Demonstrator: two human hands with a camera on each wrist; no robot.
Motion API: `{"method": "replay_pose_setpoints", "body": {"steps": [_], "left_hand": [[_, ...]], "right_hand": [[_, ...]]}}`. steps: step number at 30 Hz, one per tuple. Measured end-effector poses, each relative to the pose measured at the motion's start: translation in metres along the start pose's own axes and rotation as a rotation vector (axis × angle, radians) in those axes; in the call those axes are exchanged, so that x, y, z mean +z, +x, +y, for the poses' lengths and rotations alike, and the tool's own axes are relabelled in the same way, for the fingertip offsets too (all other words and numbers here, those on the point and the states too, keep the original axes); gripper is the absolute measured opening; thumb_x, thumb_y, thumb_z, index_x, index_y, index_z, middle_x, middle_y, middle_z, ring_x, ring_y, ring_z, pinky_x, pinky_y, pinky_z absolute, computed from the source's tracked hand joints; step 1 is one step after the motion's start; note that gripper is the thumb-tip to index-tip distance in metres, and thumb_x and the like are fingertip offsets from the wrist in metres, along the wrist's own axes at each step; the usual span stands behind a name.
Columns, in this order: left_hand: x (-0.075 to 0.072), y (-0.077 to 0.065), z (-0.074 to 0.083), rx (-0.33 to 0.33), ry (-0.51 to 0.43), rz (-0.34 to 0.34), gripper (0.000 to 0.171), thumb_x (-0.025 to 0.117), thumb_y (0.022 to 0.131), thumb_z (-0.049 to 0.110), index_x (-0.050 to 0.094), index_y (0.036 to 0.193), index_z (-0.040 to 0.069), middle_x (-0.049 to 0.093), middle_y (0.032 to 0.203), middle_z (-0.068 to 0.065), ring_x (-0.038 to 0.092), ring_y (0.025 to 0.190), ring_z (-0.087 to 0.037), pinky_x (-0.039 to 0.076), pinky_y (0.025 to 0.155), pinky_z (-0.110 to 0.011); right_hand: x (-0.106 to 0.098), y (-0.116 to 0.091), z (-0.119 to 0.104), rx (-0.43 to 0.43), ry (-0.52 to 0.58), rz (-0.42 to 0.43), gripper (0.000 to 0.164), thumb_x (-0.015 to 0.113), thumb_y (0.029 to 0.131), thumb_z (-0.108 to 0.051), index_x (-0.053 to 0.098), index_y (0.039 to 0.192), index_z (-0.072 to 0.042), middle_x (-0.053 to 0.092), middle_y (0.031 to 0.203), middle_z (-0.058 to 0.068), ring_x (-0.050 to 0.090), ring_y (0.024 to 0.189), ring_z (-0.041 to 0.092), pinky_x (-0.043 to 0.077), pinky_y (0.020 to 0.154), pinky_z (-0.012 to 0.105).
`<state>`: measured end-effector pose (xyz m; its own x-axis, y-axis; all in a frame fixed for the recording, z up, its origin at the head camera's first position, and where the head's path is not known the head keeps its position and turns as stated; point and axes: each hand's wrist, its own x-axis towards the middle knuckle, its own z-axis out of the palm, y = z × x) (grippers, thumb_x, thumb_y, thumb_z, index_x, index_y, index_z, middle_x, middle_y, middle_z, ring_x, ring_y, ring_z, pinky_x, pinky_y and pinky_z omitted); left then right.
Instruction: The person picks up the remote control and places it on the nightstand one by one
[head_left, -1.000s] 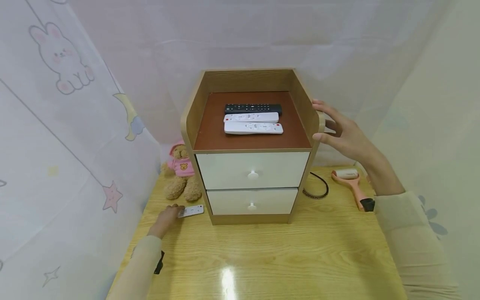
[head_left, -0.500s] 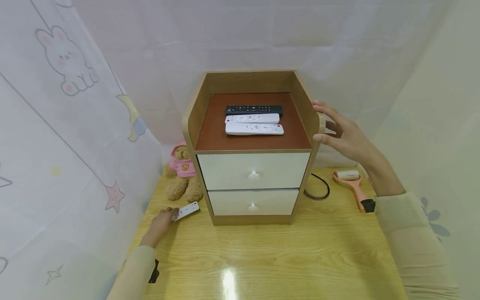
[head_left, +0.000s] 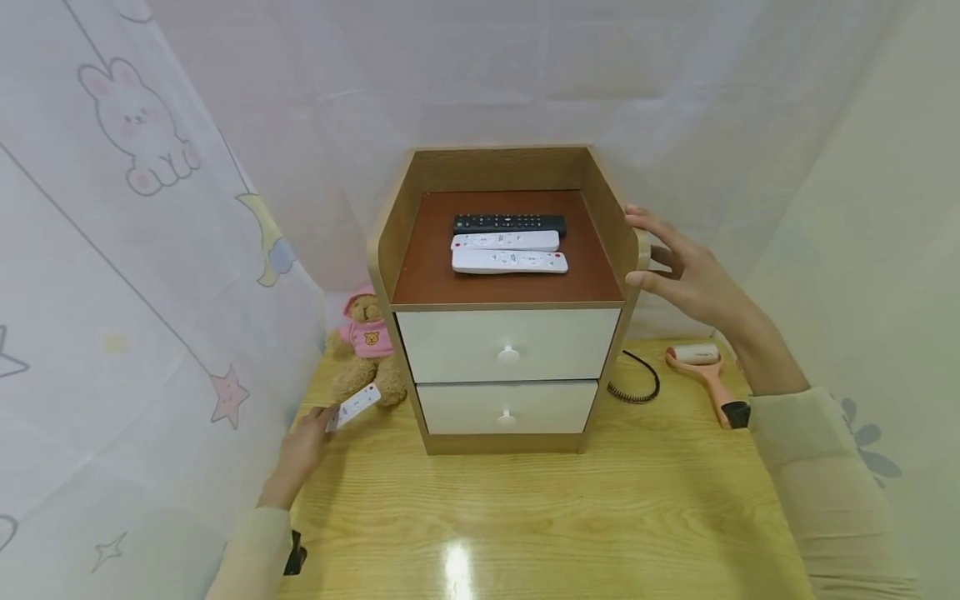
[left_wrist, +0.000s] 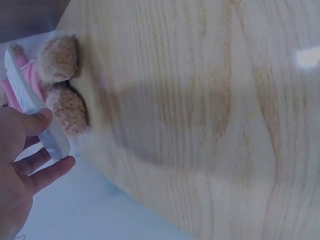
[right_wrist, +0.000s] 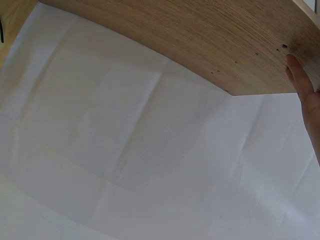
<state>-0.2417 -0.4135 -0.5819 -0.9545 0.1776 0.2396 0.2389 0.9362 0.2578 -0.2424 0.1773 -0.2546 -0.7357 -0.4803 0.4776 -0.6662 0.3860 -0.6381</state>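
My left hand (head_left: pixel 303 446) pinches a white remote control (head_left: pixel 354 406) between thumb and fingers, raised in front of a teddy bear (head_left: pixel 367 358) in a pink hooded top. In the left wrist view, the thumb lies across the remote and its far end overlaps the bear. My right hand (head_left: pixel 693 275) rests at the side panel of a small wooden cabinet (head_left: pixel 633 242), fingers spread. The right wrist view shows straight fingers against the panel's outer face. On the cabinet's brown top lie a black remote (head_left: pixel 510 223), a white remote (head_left: pixel 504 241) and another white remote (head_left: pixel 510 261).
The cabinet has a white upper drawer (head_left: pixel 450 342) and a lower drawer (head_left: pixel 457 408), both closed. Right of it are a black toothed headband (head_left: pixel 633 398) and a pink-handled lint roller (head_left: pixel 705 371) on the wooden table (head_left: pixel 525 517). Printed white curtains (head_left: pixel 150 333) surround it.
My left hand has drawn the remote left from beside the cabinet base and lifted it in front of the bear, its far end turning upward. My right hand stays at the panel.
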Motion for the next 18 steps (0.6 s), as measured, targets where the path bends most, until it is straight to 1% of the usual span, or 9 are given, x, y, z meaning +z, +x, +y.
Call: {"method": "replay_pose_setpoints", "body": {"steps": [2, 6, 13, 16, 18], "left_hand": [[-0.007, 0.000, 0.000, -0.001, -0.014, 0.021, 0.055, 0.072, 0.080, -0.004, 0.052, 0.132, -0.003, 0.058, 0.113, -0.025, 0.058, 0.095, -0.046, 0.051, 0.063, -0.057], [-0.021, 0.000, 0.004, -0.008, -0.035, 0.071, 0.055, 0.070, 0.082, -0.003, 0.050, 0.133, -0.002, 0.056, 0.115, -0.025, 0.057, 0.096, -0.047, 0.050, 0.056, -0.059], [-0.044, 0.002, 0.010, 0.019, -0.040, 0.221, 0.056, 0.070, 0.081, -0.003, 0.051, 0.134, 0.000, 0.055, 0.117, -0.025, 0.055, 0.101, -0.047, 0.048, 0.060, -0.064], [-0.056, 0.005, 0.015, 0.031, -0.056, 0.277, 0.057, 0.071, 0.081, -0.004, 0.051, 0.134, 0.001, 0.055, 0.118, -0.023, 0.054, 0.103, -0.046, 0.047, 0.061, -0.065], [-0.066, 0.008, 0.020, 0.040, -0.072, 0.308, 0.058, 0.071, 0.080, -0.005, 0.051, 0.134, 0.001, 0.055, 0.118, -0.022, 0.053, 0.103, -0.045, 0.046, 0.060, -0.065]], "right_hand": [[0.000, 0.000, -0.001, -0.006, -0.006, -0.001, 0.069, 0.061, 0.088, 0.011, 0.030, 0.149, -0.003, 0.022, 0.158, 0.010, 0.028, 0.142, 0.015, 0.035, 0.102, 0.015], [0.000, 0.000, -0.001, -0.017, -0.015, 0.001, 0.068, 0.061, 0.088, 0.011, 0.031, 0.148, -0.001, 0.022, 0.158, 0.013, 0.029, 0.141, 0.015, 0.036, 0.101, 0.015], [0.001, 0.000, 0.000, 0.003, -0.012, 0.001, 0.070, 0.062, 0.088, 0.010, 0.030, 0.149, -0.002, 0.022, 0.158, 0.012, 0.030, 0.141, 0.018, 0.036, 0.102, 0.015], [0.001, 0.000, 0.001, 0.010, -0.005, 0.000, 0.070, 0.062, 0.088, 0.010, 0.030, 0.149, -0.003, 0.021, 0.158, 0.010, 0.030, 0.141, 0.019, 0.036, 0.102, 0.015], [0.000, 0.000, 0.000, -0.003, -0.007, 0.000, 0.070, 0.062, 0.088, 0.010, 0.030, 0.149, -0.003, 0.022, 0.158, 0.011, 0.029, 0.141, 0.018, 0.036, 0.102, 0.015]]}}
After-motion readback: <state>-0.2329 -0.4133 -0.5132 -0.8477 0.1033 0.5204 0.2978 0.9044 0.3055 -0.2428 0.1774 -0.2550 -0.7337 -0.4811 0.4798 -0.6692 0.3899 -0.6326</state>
